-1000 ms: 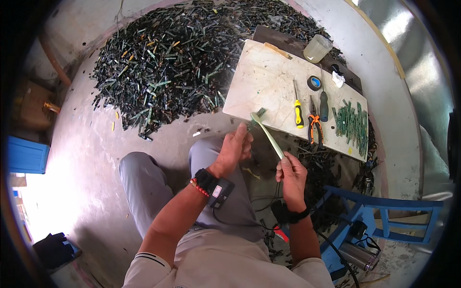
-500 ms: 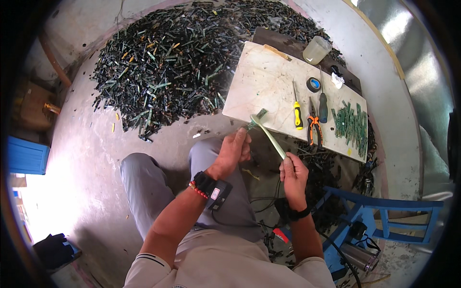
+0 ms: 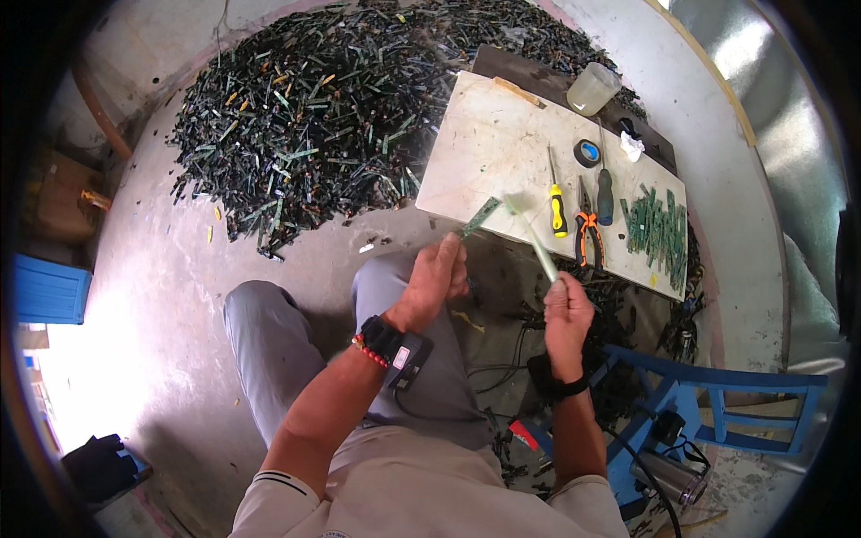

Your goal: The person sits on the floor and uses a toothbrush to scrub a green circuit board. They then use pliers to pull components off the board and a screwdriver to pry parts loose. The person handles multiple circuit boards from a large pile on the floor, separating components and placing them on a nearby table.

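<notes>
Pinched in my left hand [image 3: 437, 276] is a narrow green circuit board strip [image 3: 481, 217], its free end angled up over the near edge of the white board [image 3: 484, 134]. My right hand [image 3: 569, 316] is closed round the handle of a pale green brush [image 3: 543, 255]. The brush's head is blurred by motion and stands just right of the strip, apart from it. On the white board lie a yellow-and-black screwdriver [image 3: 558, 208], orange-handled pliers [image 3: 587, 238], a dark screwdriver [image 3: 604, 197], a roll of black tape [image 3: 587, 153] and several green strips [image 3: 655, 229].
A large heap of dark and green strips [image 3: 305, 134] covers the floor ahead. A translucent plastic tub [image 3: 592, 90] and crumpled white tissue [image 3: 631, 148] are behind the board. At the right stand a blue frame [image 3: 717, 381] and a metal flask [image 3: 673, 477]. Black cables [image 3: 516, 359] run below my hands.
The brush has moved right and away from the strip, with my right hand shifting right. More of the strip shows now, pointing up and right; my left hand has barely moved.
</notes>
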A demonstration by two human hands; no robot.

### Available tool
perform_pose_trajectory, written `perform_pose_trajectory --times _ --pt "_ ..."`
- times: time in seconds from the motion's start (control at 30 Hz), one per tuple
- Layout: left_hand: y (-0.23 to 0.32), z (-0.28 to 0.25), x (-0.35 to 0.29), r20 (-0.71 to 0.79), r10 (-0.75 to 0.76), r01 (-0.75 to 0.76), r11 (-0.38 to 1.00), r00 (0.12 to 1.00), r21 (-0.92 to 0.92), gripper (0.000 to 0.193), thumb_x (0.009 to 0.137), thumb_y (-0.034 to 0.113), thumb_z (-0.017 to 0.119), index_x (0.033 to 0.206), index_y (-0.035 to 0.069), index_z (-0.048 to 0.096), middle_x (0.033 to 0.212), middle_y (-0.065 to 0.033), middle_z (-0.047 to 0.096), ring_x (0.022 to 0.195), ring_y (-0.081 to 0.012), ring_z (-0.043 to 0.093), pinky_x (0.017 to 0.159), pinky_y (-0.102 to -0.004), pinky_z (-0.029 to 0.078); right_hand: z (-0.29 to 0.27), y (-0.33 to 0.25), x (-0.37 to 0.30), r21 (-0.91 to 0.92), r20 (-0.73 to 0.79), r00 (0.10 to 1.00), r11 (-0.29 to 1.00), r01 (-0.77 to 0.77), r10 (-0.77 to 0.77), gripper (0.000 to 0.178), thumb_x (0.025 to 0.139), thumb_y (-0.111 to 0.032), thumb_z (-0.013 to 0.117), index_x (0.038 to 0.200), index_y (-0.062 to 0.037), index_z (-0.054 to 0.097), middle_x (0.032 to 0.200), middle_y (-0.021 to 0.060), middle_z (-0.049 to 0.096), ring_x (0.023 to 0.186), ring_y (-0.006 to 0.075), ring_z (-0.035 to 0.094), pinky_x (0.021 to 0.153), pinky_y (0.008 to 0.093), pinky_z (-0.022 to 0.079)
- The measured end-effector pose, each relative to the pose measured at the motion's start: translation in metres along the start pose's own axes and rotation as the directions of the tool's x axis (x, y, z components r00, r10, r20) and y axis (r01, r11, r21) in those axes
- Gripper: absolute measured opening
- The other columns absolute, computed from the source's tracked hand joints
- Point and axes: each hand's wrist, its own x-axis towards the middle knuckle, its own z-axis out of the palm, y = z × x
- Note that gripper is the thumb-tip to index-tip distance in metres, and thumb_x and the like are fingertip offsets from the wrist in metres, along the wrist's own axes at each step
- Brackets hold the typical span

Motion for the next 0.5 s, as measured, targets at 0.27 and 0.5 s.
perform_pose_trajectory --times 0.27,0.5 --pt "-0.004 -0.003 0.004 0.005 0.035 -0.034 0.999 0.999 -0.042 0.041 0.103 0.045 0.042 0.086 0.009 0.048 0.054 -0.0004 0.038 0.043 -0.0119 0.032 0.056 -0.0323 0.043 -0.008 0.0 0.016 -0.034 0.005 0.999 0.999 -0.034 0.035 0.02 0.099 -0.014 0.058 0.11 0.0019 0.062 0.075 -0.0015 0.055 0.066 0.0052 0.048 0.059 0.0215 0.042" --pt "-0.003 -0.001 0.005 0.008 0.005 -0.004 0.999 1.0 -0.039 0.041 0.103 0.045 0.043 0.085 0.008 0.048 0.055 -0.0001 0.037 0.044 -0.0117 0.033 0.055 -0.0314 0.042 0.0 -0.009 0.013 -0.053 0.073 0.997 0.998 0.015 -0.011 0.022 0.099 -0.015 0.058 0.111 0.0023 0.062 0.075 -0.0009 0.054 0.066 0.0052 0.047 0.06 0.021 0.041"
